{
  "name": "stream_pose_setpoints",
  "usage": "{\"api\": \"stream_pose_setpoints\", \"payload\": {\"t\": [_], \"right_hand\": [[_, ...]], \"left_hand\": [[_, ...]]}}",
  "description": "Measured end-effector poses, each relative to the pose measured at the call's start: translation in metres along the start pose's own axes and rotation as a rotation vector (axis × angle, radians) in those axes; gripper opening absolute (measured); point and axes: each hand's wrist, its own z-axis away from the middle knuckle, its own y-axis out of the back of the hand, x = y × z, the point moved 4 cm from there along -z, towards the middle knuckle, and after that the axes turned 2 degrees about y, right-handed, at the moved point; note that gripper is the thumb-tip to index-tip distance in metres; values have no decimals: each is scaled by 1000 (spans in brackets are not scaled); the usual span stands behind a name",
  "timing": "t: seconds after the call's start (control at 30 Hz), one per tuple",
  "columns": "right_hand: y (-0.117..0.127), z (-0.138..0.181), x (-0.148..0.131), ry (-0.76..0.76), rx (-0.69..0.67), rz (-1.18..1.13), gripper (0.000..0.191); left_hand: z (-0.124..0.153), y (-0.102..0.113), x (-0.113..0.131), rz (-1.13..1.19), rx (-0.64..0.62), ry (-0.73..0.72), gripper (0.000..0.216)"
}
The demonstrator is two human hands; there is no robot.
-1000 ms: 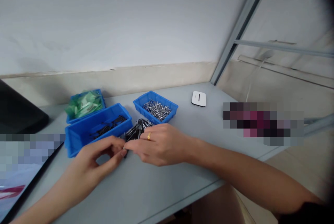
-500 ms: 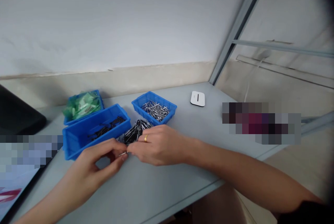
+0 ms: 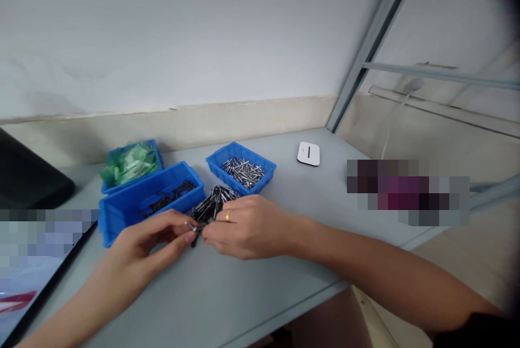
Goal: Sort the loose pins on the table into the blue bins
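Metal pin [image 3: 189,224]: between the hands, just near of the pile of rods [image 3: 216,198]; looks light, stiff, perhaps slick; best pinched by its shank.
Left hand [image 3: 140,244]: thumb and forefinger pinch the pin.
Right hand [image 3: 252,229]: curled alongside; cannot tell what it grips.

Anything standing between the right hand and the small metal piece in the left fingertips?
Nothing visible: the right hand is close beside the small metal piece pinched in the left hand; the pile of parts lies beyond them.

white wall [image 3: 182,28] above cream band [image 3: 227,118] | grey tabletop [image 3: 244,294] | grey metal frame [image 3: 370,45], right | pale floor [image 3: 487,250]
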Motion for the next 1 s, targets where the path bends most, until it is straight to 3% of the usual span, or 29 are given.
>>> {"api": "stream_pose_setpoints", "payload": {"t": [0.2,0.37,0.5,1.0], "right_hand": [[2,-1,-3,38,28,-16,25],[5,-1,-1,15,89,8,20],[6,-1,2,-24,140,37,18],[-3,0,3,-68,-74,12,27]], "left_hand": [[1,-5,4,89,43,52,15],[-1,-6,1,6,-60,-4,22],[-1,-4,2,-23,-72,-21,22],[2,-5,7,-47,10,15,21]]}}
